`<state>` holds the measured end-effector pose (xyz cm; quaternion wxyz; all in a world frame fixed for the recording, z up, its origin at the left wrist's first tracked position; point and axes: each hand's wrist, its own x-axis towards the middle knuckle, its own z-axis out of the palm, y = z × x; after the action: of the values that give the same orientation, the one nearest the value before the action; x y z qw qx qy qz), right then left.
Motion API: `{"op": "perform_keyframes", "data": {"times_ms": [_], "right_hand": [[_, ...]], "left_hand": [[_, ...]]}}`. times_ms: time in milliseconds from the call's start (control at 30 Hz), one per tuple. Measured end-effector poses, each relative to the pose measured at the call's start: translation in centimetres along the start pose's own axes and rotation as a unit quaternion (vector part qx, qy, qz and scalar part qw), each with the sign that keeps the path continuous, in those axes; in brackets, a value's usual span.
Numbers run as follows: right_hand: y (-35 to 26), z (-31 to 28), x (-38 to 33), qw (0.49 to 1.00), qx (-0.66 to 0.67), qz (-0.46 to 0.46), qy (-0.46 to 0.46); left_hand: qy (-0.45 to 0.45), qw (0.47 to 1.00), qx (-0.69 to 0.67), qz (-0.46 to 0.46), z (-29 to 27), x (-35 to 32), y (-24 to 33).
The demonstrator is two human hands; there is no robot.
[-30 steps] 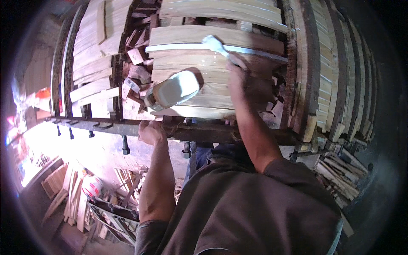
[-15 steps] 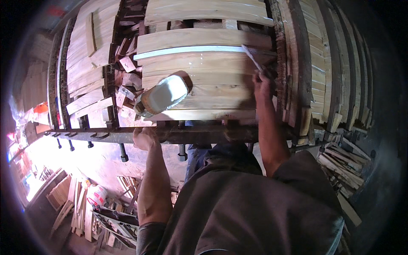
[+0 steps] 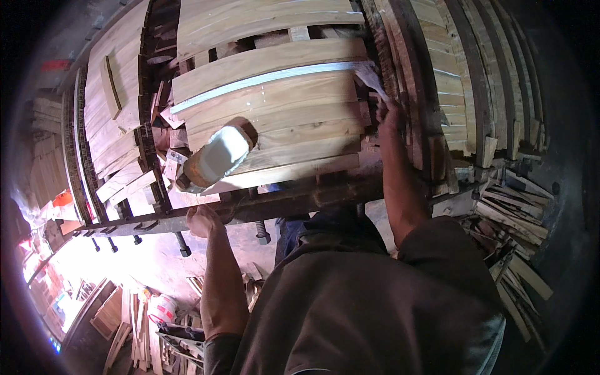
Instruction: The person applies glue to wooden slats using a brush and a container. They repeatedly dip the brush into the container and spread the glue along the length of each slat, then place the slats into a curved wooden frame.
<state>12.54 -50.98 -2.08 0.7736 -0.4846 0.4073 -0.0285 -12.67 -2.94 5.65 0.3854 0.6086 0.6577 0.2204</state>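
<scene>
Leaning in at the long, dark metal front rail (image 3: 294, 204), the person in the dark brown shirt (image 3: 369, 294) had the left hand (image 3: 204, 222) against it, fingers bent; how firmly they grasped it, I could not tell. A threaded black bolt (image 3: 263, 237) hung beneath the rail, to the right of that hand. Just beyond, near the front left corner of the panel of pale wooden boards (image 3: 300, 122), an oblong, brown-stained container (image 3: 195, 169) with a white inside lay at a slant. Past the panel's right edge, the right hand (image 3: 390, 114) was closed around the handle of a slim brush with whitened bristles (image 3: 369, 78), whose head met the right end of a narrow, white-coated strip (image 3: 275, 75) running across the panel. The step in hand seemed to be spreading white coating, probably glue, along that strip, with coverage looking nearly complete from end to end. The next move, I judged, called for a light finish at that right end, clear of the rough, dark bar (image 3: 379, 44) beside it, and a steady wrist for any return stroke. Farther off, across a gap, lay another row of pale boards (image 3: 269, 25).
</scene>
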Motion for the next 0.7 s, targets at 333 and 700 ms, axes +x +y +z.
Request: {"op": "perform_keyframes", "data": {"times_ms": [333,700], "right_hand": [[-2.9,4.8,-0.3,0.994,-0.061,-0.067,-0.058],[-7.4,6.5,-3.8,0.768,-0.465,-0.431,0.09]], "left_hand": [[-0.016,0.988,0.154,0.026,-0.4,0.2,0.2],[-0.053,0.978,0.195,0.044,-0.7,-1.6,2.5]]}}
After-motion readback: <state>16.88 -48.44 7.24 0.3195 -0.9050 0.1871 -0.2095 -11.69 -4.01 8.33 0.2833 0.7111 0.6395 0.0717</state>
